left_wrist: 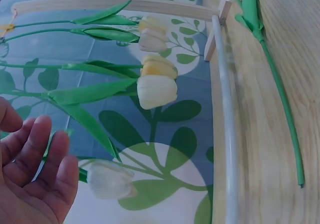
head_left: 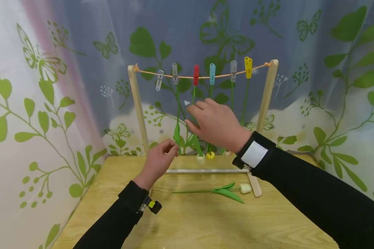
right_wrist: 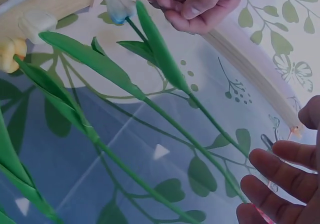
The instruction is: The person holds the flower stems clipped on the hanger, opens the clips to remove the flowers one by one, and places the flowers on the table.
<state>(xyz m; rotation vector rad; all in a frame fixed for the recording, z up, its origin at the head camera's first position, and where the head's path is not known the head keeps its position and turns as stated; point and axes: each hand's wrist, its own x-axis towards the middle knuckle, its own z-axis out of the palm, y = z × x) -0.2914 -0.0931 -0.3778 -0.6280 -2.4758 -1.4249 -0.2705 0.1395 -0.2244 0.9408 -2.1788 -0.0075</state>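
Observation:
My left hand (head_left: 159,159), fingers loosely curled, is beside the leaf of the leftmost hanging tulip; the right wrist view shows this tulip's white and blue bloom (right_wrist: 120,9) next to that hand (right_wrist: 195,4). My right hand (head_left: 219,122) is raised before the hanging stems, palm toward them. Its fingers (right_wrist: 280,179) are spread and bent slightly, with nothing held. Several tulips hang upside down from pegs on an orange string (head_left: 187,77): a grey peg (head_left: 174,73) bears the leftmost, a red peg (head_left: 196,74) the one beside it. Right of these are blue (head_left: 212,73) and yellow pegs (head_left: 248,67).
A white peg (head_left: 159,80) hangs tilted at the string's left. Wooden posts (head_left: 138,107) and a pale bar (head_left: 205,171) form the frame on the wooden table (head_left: 180,221). One white tulip (head_left: 245,188) lies in front of the bar. A leaf-patterned curtain (head_left: 90,86) hangs behind.

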